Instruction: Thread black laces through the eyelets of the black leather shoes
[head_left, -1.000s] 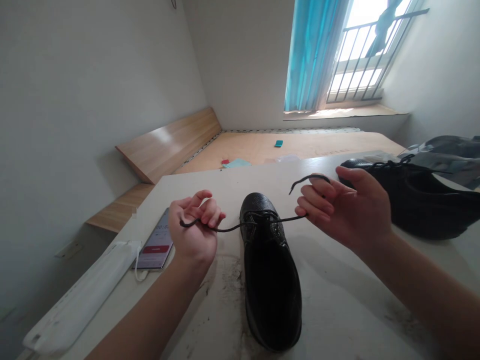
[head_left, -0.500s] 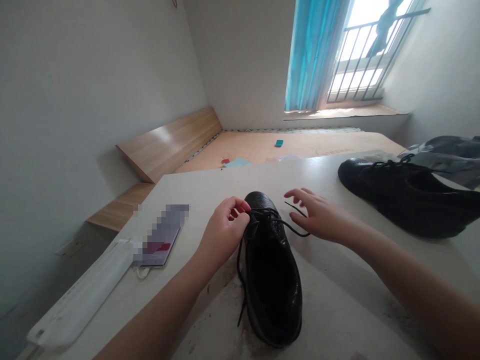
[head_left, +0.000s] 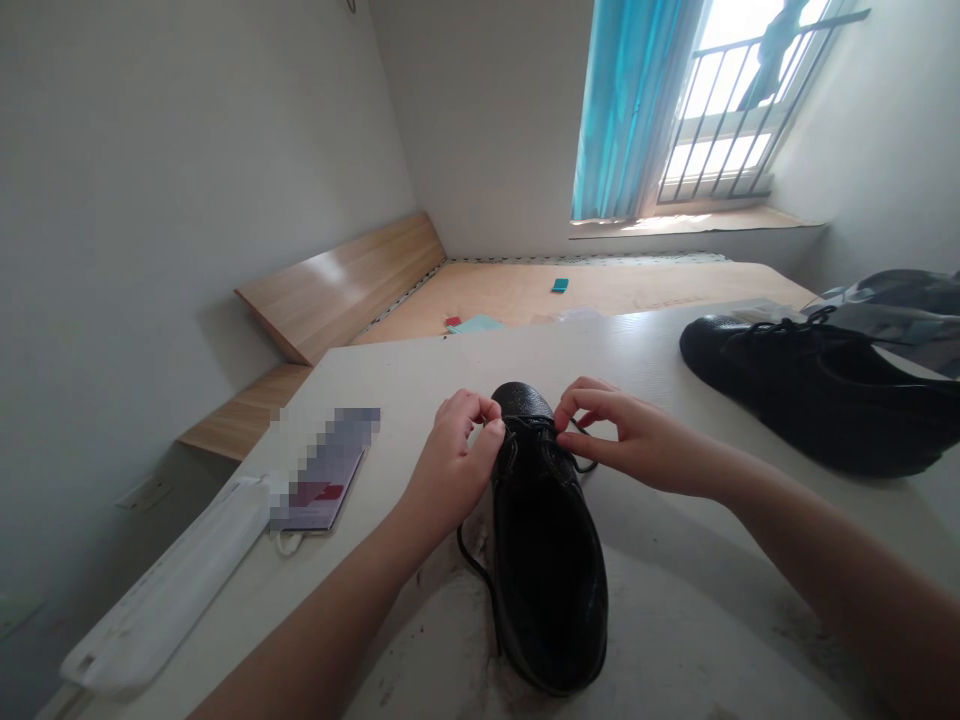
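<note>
A black leather shoe point(head_left: 547, 560) lies on the white table point(head_left: 420, 375), toe pointing away from me. My left hand point(head_left: 454, 470) is at the shoe's left side near the toe, its fingers pinched on the black shoelace point(head_left: 474, 565), whose loose end trails down the shoe's left side. My right hand point(head_left: 630, 435) is at the right of the lacing, thumb and fingers pinched on the other lace end beside the eyelets.
A second black shoe point(head_left: 817, 400) lies at the table's right, with a dark bag point(head_left: 892, 305) behind it. A phone point(head_left: 326, 470) and a white pouch point(head_left: 172, 590) lie at the left. Beyond the table are a wooden bed base point(head_left: 585, 285) and a window with a blue curtain point(head_left: 622, 110).
Both hands have come in from holding the lace ends stretched out to the sides. They now pinch the lace close to the shoe's eyelets.
</note>
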